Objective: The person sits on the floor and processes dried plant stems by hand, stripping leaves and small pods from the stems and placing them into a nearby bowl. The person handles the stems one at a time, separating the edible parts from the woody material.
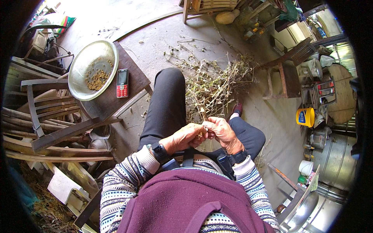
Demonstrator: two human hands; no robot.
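Observation:
My left hand (pixel 183 136) is curled in front of my lap, with several small yellowish beans (pixel 200 135) showing between its fingers. My right hand (pixel 224 133) meets it at the fingertips and pinches a pale dried pod (pixel 205 128), partly hidden by the fingers. Just beyond the hands, a brown pod or stalk tip (pixel 203 113) sticks up. A heap of dried bean stalks (pixel 212 84) lies on the floor past my knees. To the left, a pale mesh colander (pixel 76 78) holds loose yellowish beans (pixel 99 80) in its bottom.
The colander and a red keypad phone (pixel 122 83) rest on a wooden chair seat (pixel 132 74). Wooden poles (pixel 58 150) lie at left. A wooden stool (pixel 287 80) and a yellow bucket (pixel 304 117) stand at right. A gourd (pixel 227 17) lies at the back.

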